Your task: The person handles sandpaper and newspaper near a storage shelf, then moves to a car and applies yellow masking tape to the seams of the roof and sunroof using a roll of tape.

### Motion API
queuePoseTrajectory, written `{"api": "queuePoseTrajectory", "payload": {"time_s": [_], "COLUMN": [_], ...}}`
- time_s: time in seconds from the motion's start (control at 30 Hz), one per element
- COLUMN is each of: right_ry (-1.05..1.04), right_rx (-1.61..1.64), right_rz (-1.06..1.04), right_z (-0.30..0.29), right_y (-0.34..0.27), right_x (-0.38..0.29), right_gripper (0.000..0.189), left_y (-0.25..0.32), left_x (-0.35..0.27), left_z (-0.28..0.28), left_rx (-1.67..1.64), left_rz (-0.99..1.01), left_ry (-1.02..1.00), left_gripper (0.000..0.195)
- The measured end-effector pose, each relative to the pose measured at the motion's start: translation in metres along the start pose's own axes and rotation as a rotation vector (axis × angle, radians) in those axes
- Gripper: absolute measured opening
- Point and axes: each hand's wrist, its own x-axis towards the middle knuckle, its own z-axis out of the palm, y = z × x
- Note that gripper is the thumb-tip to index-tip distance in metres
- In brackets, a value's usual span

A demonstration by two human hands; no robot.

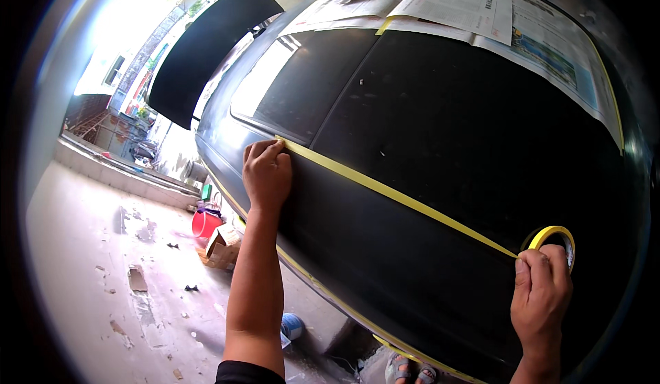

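A strip of yellow masking tape [392, 192] runs straight between my hands along the edge of a dark glass roof panel [443, 126]. My left hand [268, 172] has its fingers curled at the strip's far-left end, against the black car body [381, 260]. At the right, my right hand [544, 286] grips a roll of yellow masking tape [541, 235], which stands on edge. The strip leads right up to the fingers of that hand. Whether its whole length touches the surface, I cannot tell.
Newspaper sheets [448, 10] cover the panel's far part, held by yellow tape. A black curved panel [211, 54] rises at the upper left. Below are a red bucket [205, 224], a cardboard box [221, 247], a blue can [292, 326] and sandalled feet [401, 368].
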Motion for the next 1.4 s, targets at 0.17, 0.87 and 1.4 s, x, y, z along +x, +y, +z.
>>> {"api": "queuePoseTrajectory", "payload": {"time_s": [0.17, 0.87, 1.4], "right_ry": [-0.014, -0.13, -0.154], "right_rx": [0.003, 0.217, 0.183], "right_rz": [-0.032, 0.107, 0.163], "right_z": [-0.001, -0.001, 0.001], "right_y": [0.0, -0.002, -0.006], "right_x": [-0.002, 0.0, -0.005], "right_gripper": [0.007, 0.013, 0.014], "left_y": [-0.002, -0.003, 0.051], "left_x": [-0.001, -0.002, -0.029], "left_z": [0.001, 0.002, -0.022], "left_rx": [-0.024, -0.05, -0.115], "left_rz": [0.003, 0.014, 0.116], "left_ry": [-0.004, 0.01, 0.003], "left_gripper": [0.027, 0.025, 0.02]}}
